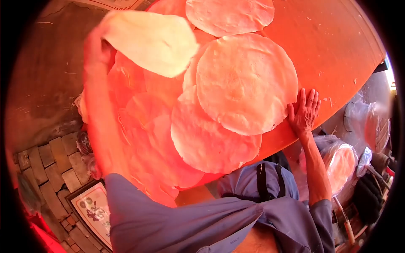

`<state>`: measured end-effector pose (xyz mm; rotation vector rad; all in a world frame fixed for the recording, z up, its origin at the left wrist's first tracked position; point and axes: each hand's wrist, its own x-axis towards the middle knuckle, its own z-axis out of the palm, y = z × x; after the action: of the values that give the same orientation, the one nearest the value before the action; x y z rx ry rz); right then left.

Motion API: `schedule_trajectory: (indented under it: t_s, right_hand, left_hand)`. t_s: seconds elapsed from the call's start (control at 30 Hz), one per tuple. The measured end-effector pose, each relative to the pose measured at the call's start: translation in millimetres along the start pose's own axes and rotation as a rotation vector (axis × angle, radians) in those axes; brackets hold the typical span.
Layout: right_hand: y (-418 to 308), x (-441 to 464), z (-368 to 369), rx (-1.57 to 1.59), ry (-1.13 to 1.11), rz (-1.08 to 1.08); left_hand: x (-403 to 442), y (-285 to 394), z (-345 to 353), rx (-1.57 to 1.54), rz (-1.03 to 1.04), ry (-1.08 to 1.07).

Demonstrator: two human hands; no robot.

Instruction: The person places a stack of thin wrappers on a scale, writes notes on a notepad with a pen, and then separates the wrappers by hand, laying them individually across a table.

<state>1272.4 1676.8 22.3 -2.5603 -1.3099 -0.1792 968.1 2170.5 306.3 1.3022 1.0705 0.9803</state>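
Note:
My left hand [101,36], blurred and partly covered, grips the edge of a pale, thin round flatbread [152,42]. The flatbread is lifted over the left side of the table and droops to the right. Fingers stretched out, my right hand [304,114] lies flat on the red table top [329,46], close beside the right edge of a large round flatbread [249,82]. That one overlaps another flatbread [211,135] below it. One more flatbread [230,14] lies at the far edge of the view. Several others spread in overlapping layers under my left arm.
Plastic-wrapped round stacks [339,162] stand below the table on the right. At lower left, a framed picture [92,211] leans or lies on a brick floor [63,156]; which one I cannot tell. Small crumbs dot the table's right part.

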Motion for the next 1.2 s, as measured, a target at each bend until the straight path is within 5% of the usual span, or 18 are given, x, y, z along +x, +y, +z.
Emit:
schedule_trajectory:
  t_s: [0.07, 0.1, 0.13, 0.2, 0.3, 0.33, 0.57, 0.63, 0.73, 0.87, 1.03, 1.2]
  right_hand:
    - [0, 2, 0, -0.003, 0.004, -0.001]
    - [0, 2, 0, -0.002, 0.005, -0.002]
    - [1, 2, 0, -0.002, 0.006, -0.001]
    - [0, 2, -1, 0.009, 0.01, 0.001]
    - [-1, 3, -3, 0.025, 0.014, 0.01]
    - [0, 2, -3, 0.028, 0.012, 0.011]
    - [2, 2, 0, 0.027, 0.019, 0.008]
    - [2, 2, 0, 0.02, 0.013, 0.01]
    - [1, 3, -2, 0.024, -0.004, 0.016]
    - [1, 6, 0, 0.005, 0.067, 0.01]
    - [11, 2, -7, 0.079, 0.042, 0.044]
    - [16, -4, 5, 0.199, 0.061, 0.051]
  left_hand:
    - [38, 39, 18, -0.024, 0.081, -0.201]
    - [40, 55, 46, -0.063, 0.09, -0.065]
    - [104, 75, 11, -0.051, 0.032, -0.245]
    - [25, 103, 83, -0.161, 0.007, -0.553]
    - [12, 97, 77, -0.168, 0.39, -0.012]
    - [44, 85, 33, -0.146, 0.303, -0.086]
    - [-11, -189, -40, -0.014, -0.444, -0.046]
    - [-44, -261, -50, 0.028, -0.484, 0.066]
    - [-42, -304, -68, 0.565, -0.288, 0.118]
    - [-41, -284, -60, 0.917, 0.437, 0.096]
    - [-141, -248, 127, 1.057, 0.622, -0.423]
    - [-166, -293, 151, 1.313, 0.762, -0.606]
